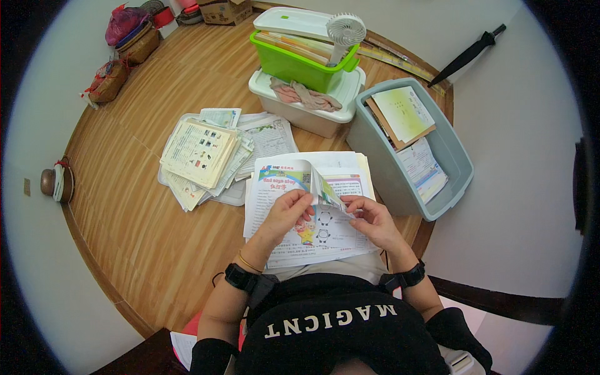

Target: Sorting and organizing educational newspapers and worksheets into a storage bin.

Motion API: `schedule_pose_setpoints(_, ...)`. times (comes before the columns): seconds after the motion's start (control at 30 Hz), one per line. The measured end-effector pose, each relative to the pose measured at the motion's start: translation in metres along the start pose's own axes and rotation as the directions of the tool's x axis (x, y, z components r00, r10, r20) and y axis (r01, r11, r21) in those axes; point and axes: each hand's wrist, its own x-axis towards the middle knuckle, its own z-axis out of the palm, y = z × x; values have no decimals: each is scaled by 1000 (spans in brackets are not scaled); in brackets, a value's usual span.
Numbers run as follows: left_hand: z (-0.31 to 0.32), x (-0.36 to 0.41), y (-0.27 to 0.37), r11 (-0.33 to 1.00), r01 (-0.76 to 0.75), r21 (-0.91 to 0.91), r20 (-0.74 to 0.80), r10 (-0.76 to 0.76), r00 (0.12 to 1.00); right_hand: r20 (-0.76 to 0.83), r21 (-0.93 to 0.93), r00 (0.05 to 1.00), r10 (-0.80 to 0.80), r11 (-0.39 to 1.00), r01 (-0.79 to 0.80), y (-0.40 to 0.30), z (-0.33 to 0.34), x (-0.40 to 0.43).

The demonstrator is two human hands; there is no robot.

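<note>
A stack of printed worksheets [262, 220] lies before me, over my lap. A colourful printed sheet on top curls up along its right side, and its folded-over part [328, 190] stands between my hands. My left hand [294, 208] pinches the sheet near its curled edge, thumb against fingers. My right hand [370, 218] grips the corner of the turned-over part between thumb and fingers. Under the curl, a page with panda outlines [324, 218] shows. Beyond the stack, more paper sheets [272, 136] rest on the floor.
Left of centre, booklets and papers [199, 152] are heaped on a clear plastic lid [232, 197]. A grey bin [375, 154] with papers stands at right. Behind are a green box [290, 65] holding folders and a white fan [346, 30], on a white-lidded box [300, 119]. An umbrella [461, 58] leans against the wall.
</note>
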Motion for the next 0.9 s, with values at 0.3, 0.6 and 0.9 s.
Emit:
schedule_pose_setpoints(0.3, 7, -7, 0, 993, -118, 21, 115, 114, 987, -227, -59, 970, 89, 993, -105, 16, 2, 13)
schedule_pose_setpoints(0.6, -38, -68, 46, 917, -355, -182, -90, 344, 935, -592, 425, 804, 65, 872, 242, 0, -21, 17)
schedule_pose_setpoints(0.9, -84, -89, -20, 975, -203, -93, -427, 145, 892, -511, 523, 801, 312, 852, 2, 34, -34, -16)
